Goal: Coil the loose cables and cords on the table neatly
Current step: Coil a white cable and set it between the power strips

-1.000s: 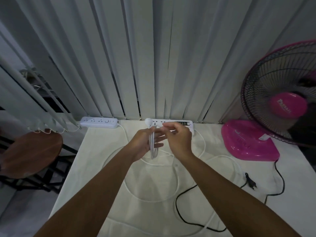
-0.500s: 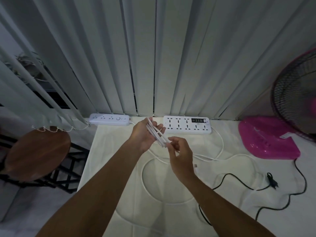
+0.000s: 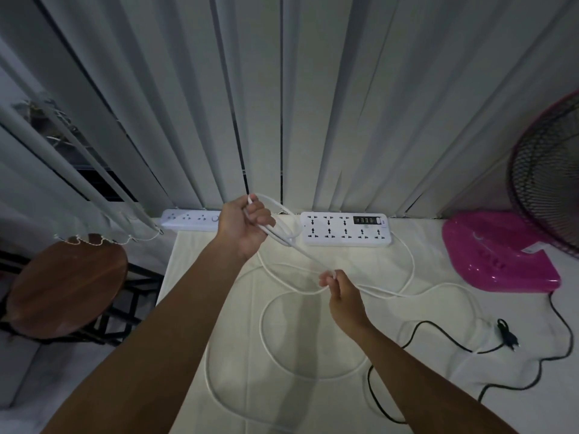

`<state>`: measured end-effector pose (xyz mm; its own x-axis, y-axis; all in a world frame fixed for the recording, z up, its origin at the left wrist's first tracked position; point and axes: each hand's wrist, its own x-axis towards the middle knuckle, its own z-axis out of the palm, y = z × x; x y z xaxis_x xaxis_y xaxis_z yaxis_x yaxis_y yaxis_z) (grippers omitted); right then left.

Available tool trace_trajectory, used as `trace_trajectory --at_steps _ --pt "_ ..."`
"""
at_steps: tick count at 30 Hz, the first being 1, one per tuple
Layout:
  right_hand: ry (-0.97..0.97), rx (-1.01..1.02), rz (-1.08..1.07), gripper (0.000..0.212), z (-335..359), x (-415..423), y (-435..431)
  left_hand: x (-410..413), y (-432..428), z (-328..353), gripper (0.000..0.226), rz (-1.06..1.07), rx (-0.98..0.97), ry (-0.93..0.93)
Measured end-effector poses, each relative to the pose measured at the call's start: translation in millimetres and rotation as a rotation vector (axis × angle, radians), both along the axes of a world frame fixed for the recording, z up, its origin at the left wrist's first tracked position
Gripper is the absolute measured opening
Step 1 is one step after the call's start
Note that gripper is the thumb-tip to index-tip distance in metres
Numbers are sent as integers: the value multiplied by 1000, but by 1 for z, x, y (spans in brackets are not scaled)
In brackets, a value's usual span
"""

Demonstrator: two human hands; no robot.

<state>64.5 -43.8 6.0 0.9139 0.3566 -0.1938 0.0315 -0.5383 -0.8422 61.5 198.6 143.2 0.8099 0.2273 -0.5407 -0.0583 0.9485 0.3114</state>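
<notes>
the left hand (image 3: 247,227) is raised near the back of the surface (image 3: 219,308), fingers curled round a few gathered loops of the white cord (image 3: 300,250), while the right hand (image 3: 340,292) sits lower and nearer, pinching one strand of that cord between thumb and fingertips so it runs taut between the two hands. the rest of the white cord lies in wide loose loops on the surface, trailing toward the large white power strip (image 3: 346,229) by the blinds (image 3: 282,104); a black cord (image 3: 438,335) with its plug (image 3: 507,333) lies to the right near the pink fan base (image 3: 498,252), and a smaller power strip (image 3: 191,219) sits at the back left corner.
</notes>
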Motion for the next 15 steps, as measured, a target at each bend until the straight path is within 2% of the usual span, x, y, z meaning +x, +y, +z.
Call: trace_trajectory --at_steps 3,6,12,15 --pt "134 -8 38 26 -10 9 2 3 12 0 33 -67 98 10" --pt "253 72 -92 27 -12 24 17 4 24 -1 32 -157 278 38" --pt "611 186 -427 27 -4 62 64 3 44 -9 37 -400 1053 193" --pt "665 224 -520 32 6 83 100 -3 43 -21 44 -574 1345 202"
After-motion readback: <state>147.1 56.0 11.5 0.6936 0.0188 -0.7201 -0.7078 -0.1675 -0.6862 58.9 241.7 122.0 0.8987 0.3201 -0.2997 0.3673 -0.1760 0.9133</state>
